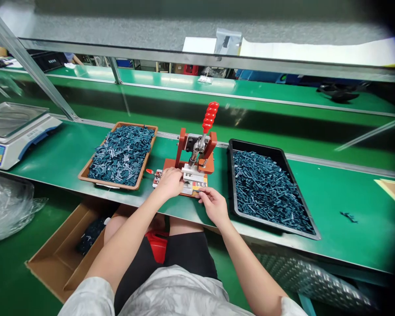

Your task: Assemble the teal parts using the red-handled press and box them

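A hand-operated toggle press (199,151) with a red ribbed handle (210,116) stands on the green workbench in front of me. My left hand (171,182) is at the left of its metal fixture (192,175), fingers bent in against it; what they hold is hidden. At the fixture's front right corner, my right hand (214,204) pinches a small dark plastic part (196,191) between thumb and forefinger. The handle points up. A small red-tipped clamp lever (149,171) sticks out left of my left hand.
To the left, a brown tray (140,177) is heaped with dark teal plastic pieces. A black tray (232,175) of thin dark pieces lies right, with loose pieces (349,216) beyond it. A scale (16,131) stands far left. Below the bench edge is an open cardboard box (52,250).
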### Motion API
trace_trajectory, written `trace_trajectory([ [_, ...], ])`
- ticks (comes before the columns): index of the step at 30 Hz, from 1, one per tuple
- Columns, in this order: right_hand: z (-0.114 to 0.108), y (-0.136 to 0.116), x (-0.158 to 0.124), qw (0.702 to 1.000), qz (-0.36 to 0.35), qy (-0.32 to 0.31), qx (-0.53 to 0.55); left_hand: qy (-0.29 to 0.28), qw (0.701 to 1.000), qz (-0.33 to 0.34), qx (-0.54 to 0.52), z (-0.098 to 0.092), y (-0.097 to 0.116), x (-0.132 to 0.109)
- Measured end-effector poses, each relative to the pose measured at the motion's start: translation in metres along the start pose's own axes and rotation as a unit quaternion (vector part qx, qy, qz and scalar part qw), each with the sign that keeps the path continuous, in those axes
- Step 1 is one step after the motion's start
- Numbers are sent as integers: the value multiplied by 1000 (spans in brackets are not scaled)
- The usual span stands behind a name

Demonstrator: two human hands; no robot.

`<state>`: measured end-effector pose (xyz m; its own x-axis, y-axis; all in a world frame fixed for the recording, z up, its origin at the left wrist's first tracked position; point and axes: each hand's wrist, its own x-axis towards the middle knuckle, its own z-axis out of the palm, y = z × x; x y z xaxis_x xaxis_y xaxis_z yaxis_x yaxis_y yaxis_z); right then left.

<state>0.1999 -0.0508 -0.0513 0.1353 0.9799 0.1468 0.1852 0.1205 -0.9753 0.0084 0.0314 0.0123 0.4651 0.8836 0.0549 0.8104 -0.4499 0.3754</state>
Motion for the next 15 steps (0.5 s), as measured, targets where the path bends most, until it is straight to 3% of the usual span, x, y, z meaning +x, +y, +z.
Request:
trace_trajectory([
  [5,1,-8,28,979,-119,-1,-167,-25,999,23,-11,-3,-7,5],
  [9,17,-1,50,975,-130,-32,-178,-59,996,72,-9,-8,-16,7],
  [15,31,12,58,981,-107,-12,-163,-54,996,63,-18,-10,-15,5],
])
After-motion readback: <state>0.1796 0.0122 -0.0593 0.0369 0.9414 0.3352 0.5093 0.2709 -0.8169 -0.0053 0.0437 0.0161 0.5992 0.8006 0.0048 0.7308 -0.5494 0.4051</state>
